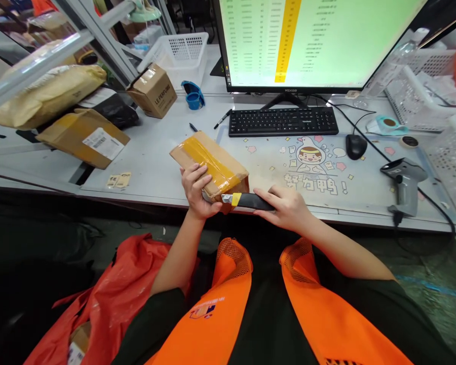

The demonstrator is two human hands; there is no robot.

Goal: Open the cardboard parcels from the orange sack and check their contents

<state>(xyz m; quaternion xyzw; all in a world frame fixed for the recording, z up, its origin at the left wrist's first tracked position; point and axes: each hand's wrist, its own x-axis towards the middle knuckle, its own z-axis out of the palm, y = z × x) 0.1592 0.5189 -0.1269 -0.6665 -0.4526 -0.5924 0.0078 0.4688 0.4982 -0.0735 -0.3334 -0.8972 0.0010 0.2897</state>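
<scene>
A brown cardboard box (216, 165) sealed with yellow tape is tilted at the desk's front edge. My left hand (197, 190) grips its near left side, fingers over the top and thumb below. In my right hand (285, 205) is a utility knife (253, 201) with a black handle and a yellow collar. Its front end meets the near end of the box; whether the blade is in the cardboard I cannot tell.
A keyboard (283, 121), mouse (356, 146) and barcode scanner (406, 185) lie to the right, below a monitor (319, 45). Parcels (85, 137) and a small carton (152, 91) stand at left. A red bag (125, 284) is on the floor.
</scene>
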